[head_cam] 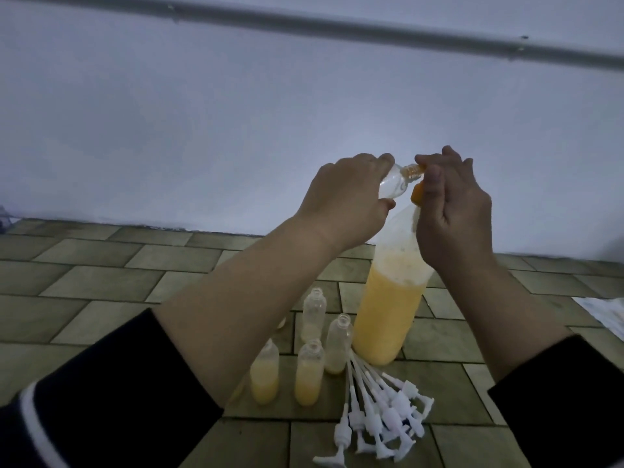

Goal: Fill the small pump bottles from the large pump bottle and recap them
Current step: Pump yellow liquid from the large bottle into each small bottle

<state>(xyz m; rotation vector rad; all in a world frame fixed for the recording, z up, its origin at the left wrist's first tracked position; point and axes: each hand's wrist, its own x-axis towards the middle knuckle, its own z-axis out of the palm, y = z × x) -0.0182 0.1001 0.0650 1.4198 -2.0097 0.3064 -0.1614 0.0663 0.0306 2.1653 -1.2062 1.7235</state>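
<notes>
Holding a small bottle (158,185) tilted with the left hand (344,201) curled round it, mouth at the big bottle's (388,309) orange nozzle, which the right hand (452,211) is pinching on the floor, so I'd be keeping both lined up and pumping slowly.

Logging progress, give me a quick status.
Left hand grips small bottle at large bottle spout. Right hand works pump. Nothing in way.
</notes>
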